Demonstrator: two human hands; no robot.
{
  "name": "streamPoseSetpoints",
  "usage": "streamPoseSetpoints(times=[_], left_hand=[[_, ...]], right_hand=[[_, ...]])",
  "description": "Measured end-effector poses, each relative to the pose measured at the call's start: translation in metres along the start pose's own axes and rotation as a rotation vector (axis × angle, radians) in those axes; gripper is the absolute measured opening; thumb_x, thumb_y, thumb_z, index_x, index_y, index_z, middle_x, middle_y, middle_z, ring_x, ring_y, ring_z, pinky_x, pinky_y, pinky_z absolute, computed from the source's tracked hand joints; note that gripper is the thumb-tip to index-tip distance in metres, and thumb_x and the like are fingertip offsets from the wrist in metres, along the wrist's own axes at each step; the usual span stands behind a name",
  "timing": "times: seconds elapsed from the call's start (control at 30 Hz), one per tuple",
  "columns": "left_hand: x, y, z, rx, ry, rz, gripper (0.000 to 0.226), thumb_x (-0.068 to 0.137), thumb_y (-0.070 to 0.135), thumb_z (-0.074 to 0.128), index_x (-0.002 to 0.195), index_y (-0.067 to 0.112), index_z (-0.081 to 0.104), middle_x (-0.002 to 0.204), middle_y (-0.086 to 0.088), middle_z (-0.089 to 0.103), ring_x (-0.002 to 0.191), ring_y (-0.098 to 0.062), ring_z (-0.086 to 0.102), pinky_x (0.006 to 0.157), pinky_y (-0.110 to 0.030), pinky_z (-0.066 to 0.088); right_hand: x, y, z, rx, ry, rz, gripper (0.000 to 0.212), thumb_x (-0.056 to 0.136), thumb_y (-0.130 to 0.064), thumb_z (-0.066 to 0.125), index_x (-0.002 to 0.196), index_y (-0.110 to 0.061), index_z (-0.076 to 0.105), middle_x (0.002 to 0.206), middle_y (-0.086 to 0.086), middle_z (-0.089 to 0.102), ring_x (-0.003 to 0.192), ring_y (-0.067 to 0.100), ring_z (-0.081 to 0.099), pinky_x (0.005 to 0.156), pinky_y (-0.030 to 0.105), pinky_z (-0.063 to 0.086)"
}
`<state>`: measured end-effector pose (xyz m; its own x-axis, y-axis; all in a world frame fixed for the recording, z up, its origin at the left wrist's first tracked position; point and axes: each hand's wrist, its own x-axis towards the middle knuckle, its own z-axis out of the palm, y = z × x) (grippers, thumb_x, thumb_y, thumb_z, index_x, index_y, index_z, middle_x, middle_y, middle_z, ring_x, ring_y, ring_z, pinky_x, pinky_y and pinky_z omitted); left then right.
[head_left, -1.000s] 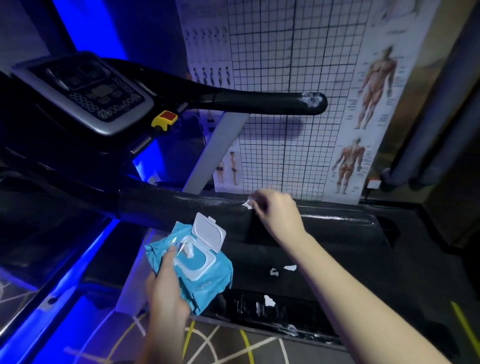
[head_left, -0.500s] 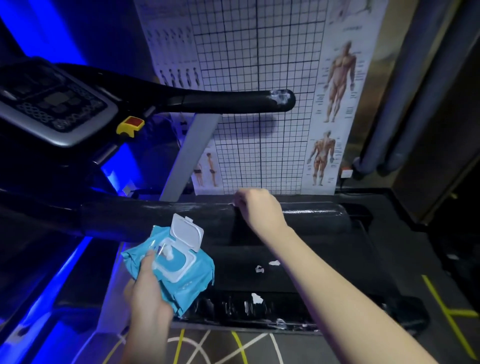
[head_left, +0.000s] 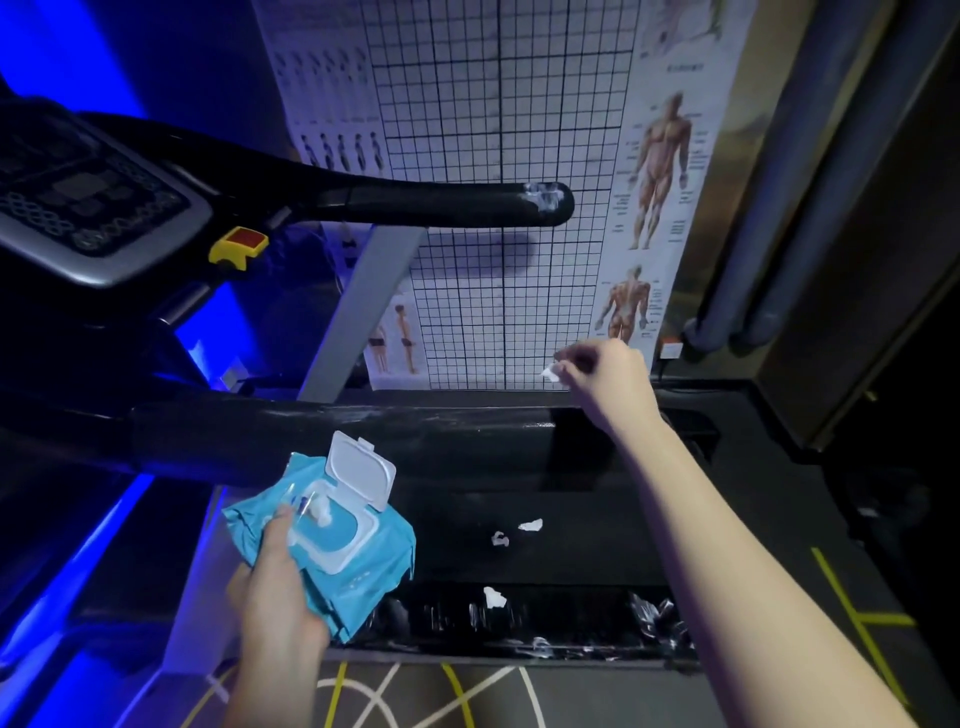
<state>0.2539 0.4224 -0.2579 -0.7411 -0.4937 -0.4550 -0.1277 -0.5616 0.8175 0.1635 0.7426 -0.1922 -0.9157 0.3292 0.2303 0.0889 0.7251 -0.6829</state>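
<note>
My left hand (head_left: 275, 597) grips a blue pack of wet wipes (head_left: 358, 566) from below, thumb on top near the opening. Its white flip lid (head_left: 361, 470) stands open and a bit of wipe pokes out. My right hand (head_left: 608, 384) is raised above the near black handrail (head_left: 337, 431) of a treadmill and pinches a small white scrap (head_left: 550, 371) between its fingertips. The rail's surface looks wet and streaked.
Three white scraps (head_left: 530, 526) lie on the black treadmill deck (head_left: 582, 551) below. The far handrail (head_left: 441, 205) has white residue at its tip. A console (head_left: 88, 202) with a yellow and red stop key (head_left: 239, 247) sits left. A grid poster (head_left: 493, 234) hangs behind.
My right hand has lifted off the near handrail and moved right and up, carrying the white scrap. The wipes pack stays in my left hand. My view has swung right.
</note>
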Motion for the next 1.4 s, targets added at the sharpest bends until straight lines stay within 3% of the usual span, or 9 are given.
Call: streamPoseSetpoints(times=[0.27, 0.57, 0.73, 0.83, 0.97, 1.1, 1.2, 1.3, 1.4], left_hand=[[0.003, -0.001, -0.013, -0.038, 0.063, 0.016, 0.02, 0.097, 0.029, 0.077, 0.11, 0.013, 0.074, 0.103, -0.01, 0.079, 0.092, -0.034, 0.077, 0.079, -0.057, 0.062], [0.009, 0.018, -0.035, -0.108, 0.138, 0.047, 0.028, 0.097, 0.028, 0.077, 0.121, 0.014, 0.072, 0.103, -0.01, 0.078, 0.086, -0.032, 0.077, 0.064, -0.048, 0.064], [0.005, 0.026, -0.043, -0.109, 0.14, 0.062, 0.018, 0.1, 0.027, 0.073, 0.113, 0.013, 0.072, 0.104, -0.01, 0.077, 0.096, -0.034, 0.076, 0.083, -0.052, 0.061], [0.008, 0.028, -0.045, -0.098, 0.13, 0.046, 0.018, 0.099, 0.028, 0.075, 0.11, 0.013, 0.072, 0.107, -0.012, 0.078, 0.094, -0.034, 0.076, 0.086, -0.052, 0.059], [0.016, 0.021, -0.053, -0.065, 0.126, 0.028, 0.016, 0.099, 0.029, 0.075, 0.106, 0.015, 0.073, 0.108, -0.012, 0.078, 0.095, -0.035, 0.076, 0.086, -0.052, 0.06], [0.021, 0.007, -0.071, -0.044, 0.153, -0.024, 0.031, 0.097, 0.031, 0.077, 0.122, 0.014, 0.071, 0.11, -0.012, 0.079, 0.093, -0.036, 0.077, 0.078, -0.049, 0.062], [0.025, 0.0, -0.085, -0.012, 0.177, -0.084, 0.045, 0.094, 0.031, 0.08, 0.132, 0.014, 0.065, 0.114, -0.013, 0.078, 0.094, -0.037, 0.078, 0.071, -0.048, 0.064], [0.021, -0.005, -0.093, 0.05, 0.171, -0.121, 0.044, 0.095, 0.029, 0.078, 0.133, 0.01, 0.065, 0.117, -0.016, 0.077, 0.096, -0.039, 0.077, 0.07, -0.045, 0.064], [0.014, -0.01, -0.096, 0.134, 0.125, -0.145, 0.041, 0.098, 0.03, 0.073, 0.133, 0.009, 0.067, 0.119, -0.018, 0.076, 0.098, -0.038, 0.076, 0.059, -0.035, 0.062]], right_hand=[[-0.009, -0.034, 0.05, -0.214, -0.216, -0.073, 0.007, 0.086, -0.02, 0.07, 0.088, -0.023, 0.076, 0.09, 0.009, 0.071, 0.089, 0.034, 0.066, 0.069, 0.033, 0.047], [-0.037, -0.131, 0.137, -0.064, -0.262, -0.382, 0.018, 0.087, -0.014, 0.059, 0.091, -0.023, 0.074, 0.082, 0.013, 0.07, 0.085, 0.038, 0.063, 0.068, 0.036, 0.049], [-0.046, -0.152, 0.162, 0.0, -0.232, -0.449, 0.015, 0.096, -0.022, 0.06, 0.101, -0.02, 0.075, 0.09, 0.014, 0.073, 0.088, 0.042, 0.063, 0.07, 0.04, 0.05], [-0.053, -0.141, 0.163, 0.116, -0.211, -0.526, 0.016, 0.094, -0.022, 0.064, 0.105, -0.02, 0.076, 0.099, 0.005, 0.077, 0.094, 0.031, 0.07, 0.081, 0.041, 0.056], [-0.095, -0.122, 0.145, 0.398, -0.17, -0.577, 0.032, 0.095, -0.01, 0.068, 0.126, -0.016, 0.071, 0.12, -0.006, 0.073, 0.11, 0.004, 0.067, 0.1, 0.019, 0.049], [-0.145, -0.082, 0.139, 0.641, -0.222, -0.283, 0.03, 0.097, -0.017, 0.068, 0.126, -0.022, 0.068, 0.126, -0.015, 0.068, 0.116, 0.003, 0.064, 0.101, 0.02, 0.048], [-0.17, -0.029, 0.157, 0.722, -0.277, 0.059, 0.009, 0.093, -0.026, 0.073, 0.103, -0.025, 0.075, 0.123, -0.012, 0.071, 0.117, 0.003, 0.064, 0.102, 0.029, 0.048], [-0.186, 0.018, 0.178, 0.916, -0.32, 0.514, 0.013, 0.089, -0.026, 0.077, 0.092, -0.013, 0.078, 0.103, 0.011, 0.076, 0.091, 0.013, 0.068, 0.086, 0.035, 0.052], [-0.197, 0.059, 0.195, 0.944, -0.327, 0.887, 0.018, 0.084, -0.016, 0.081, 0.094, -0.002, 0.075, 0.085, 0.014, 0.074, 0.069, 0.02, 0.063, 0.074, 0.036, 0.055]])
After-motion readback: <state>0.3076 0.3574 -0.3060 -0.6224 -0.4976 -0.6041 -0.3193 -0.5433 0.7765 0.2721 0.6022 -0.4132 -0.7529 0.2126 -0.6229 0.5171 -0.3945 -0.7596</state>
